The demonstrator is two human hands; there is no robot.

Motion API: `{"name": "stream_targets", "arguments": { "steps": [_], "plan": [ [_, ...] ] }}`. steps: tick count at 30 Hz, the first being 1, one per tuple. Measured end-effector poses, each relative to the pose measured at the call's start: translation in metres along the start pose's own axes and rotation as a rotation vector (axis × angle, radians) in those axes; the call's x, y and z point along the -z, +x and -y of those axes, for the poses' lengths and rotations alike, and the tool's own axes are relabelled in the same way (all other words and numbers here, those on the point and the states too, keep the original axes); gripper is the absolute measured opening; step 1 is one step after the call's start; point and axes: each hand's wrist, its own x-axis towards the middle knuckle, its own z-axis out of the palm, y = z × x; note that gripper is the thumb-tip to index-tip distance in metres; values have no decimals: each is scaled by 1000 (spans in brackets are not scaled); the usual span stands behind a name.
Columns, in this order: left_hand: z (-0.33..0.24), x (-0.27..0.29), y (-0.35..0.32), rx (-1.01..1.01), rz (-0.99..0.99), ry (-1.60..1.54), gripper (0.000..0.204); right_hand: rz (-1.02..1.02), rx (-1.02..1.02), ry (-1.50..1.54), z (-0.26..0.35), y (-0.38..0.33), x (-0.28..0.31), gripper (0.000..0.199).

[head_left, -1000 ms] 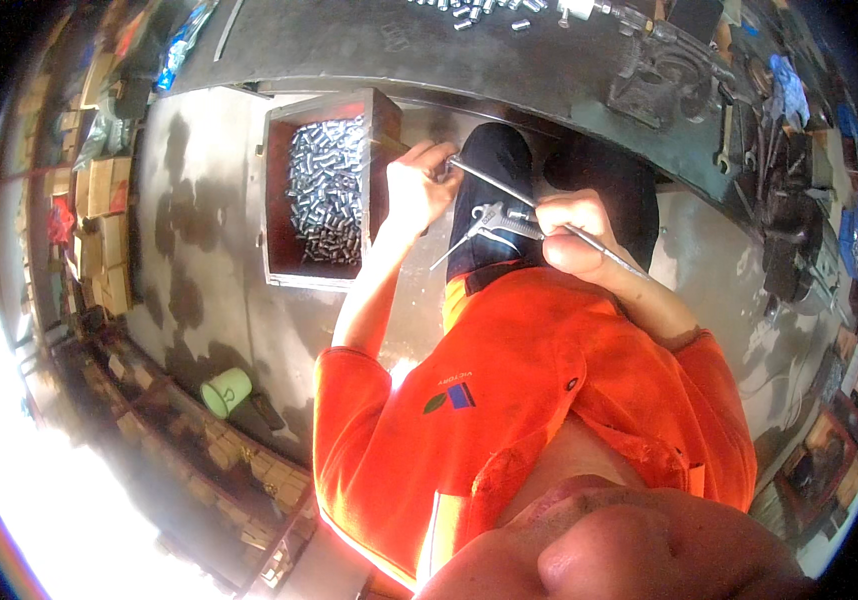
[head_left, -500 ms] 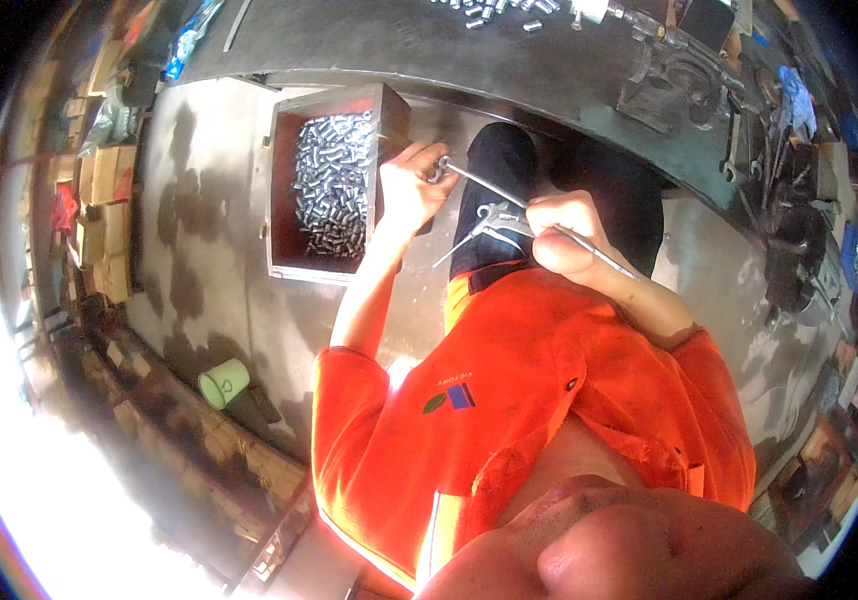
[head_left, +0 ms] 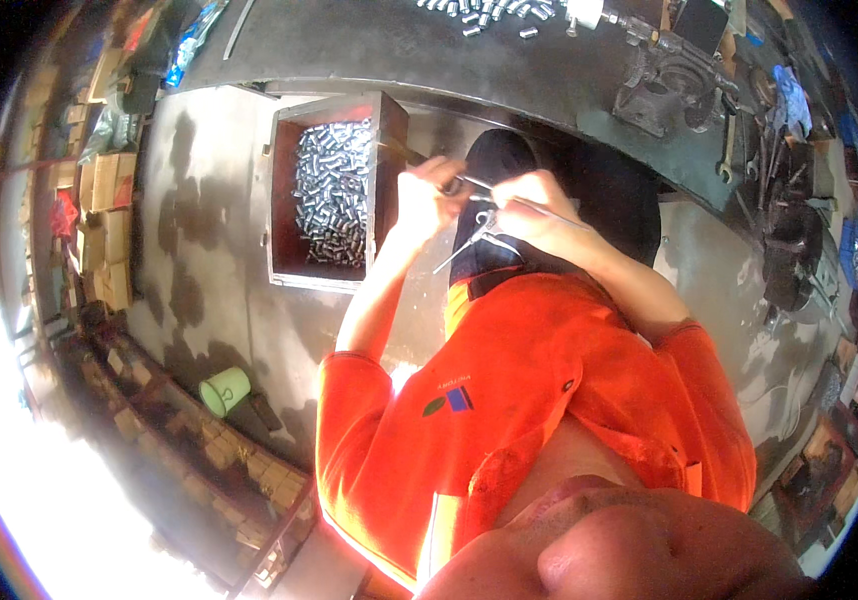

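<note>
Dark metal surface (head_left: 369, 60) runs across the far side, small silver parts scattered on it. Below it on the left sits a red-brown box (head_left: 283, 200) full of shiny metal sleeves (head_left: 331, 195). Just right of the box, the left hand (head_left: 427, 195) and right hand (head_left: 529, 205) are close together, fingers clenched on thin metal rods (head_left: 469, 235). Green cup (head_left: 225, 390) on the floor, near left.
</note>
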Motion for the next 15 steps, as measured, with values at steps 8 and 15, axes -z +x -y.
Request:
{"name": "stream_targets", "arguments": {
  "steps": [8,15],
  "plan": [
    [15,9,1,241,-114,-50,15,29,0,106,38,-22,28,24],
    [-1,9,11,151,-95,22,22,2,32,125,38,-20,25,24]
  ]
}}
